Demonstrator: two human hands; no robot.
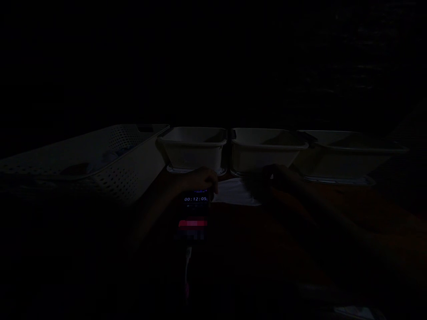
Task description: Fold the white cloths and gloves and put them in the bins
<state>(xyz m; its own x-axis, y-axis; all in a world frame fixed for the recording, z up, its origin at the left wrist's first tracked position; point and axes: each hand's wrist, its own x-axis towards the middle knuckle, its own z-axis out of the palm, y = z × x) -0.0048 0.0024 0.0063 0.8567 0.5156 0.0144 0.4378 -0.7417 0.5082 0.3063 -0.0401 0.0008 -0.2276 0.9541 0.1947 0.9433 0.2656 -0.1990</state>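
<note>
The picture is very dark. A flat, white cloth-like piece (pixel 235 192) lies on the table between my hands; its exact kind cannot be made out. My left hand (pixel 202 179) is closed with bent fingers at its left edge, just above a lit phone (pixel 193 224). To the right, my right hand (pixel 278 172) has curled fingers, close to a dark patch at the piece's right end. Shadow hides what those right fingers hold.
Three pale basins, the left (pixel 196 153), the middle (pixel 263 155) and the right (pixel 343 162), stand in a row behind my hands. At left is a perforated basket (pixel 122 180) with dim contents. A white cable (pixel 187 264) runs from the phone toward me.
</note>
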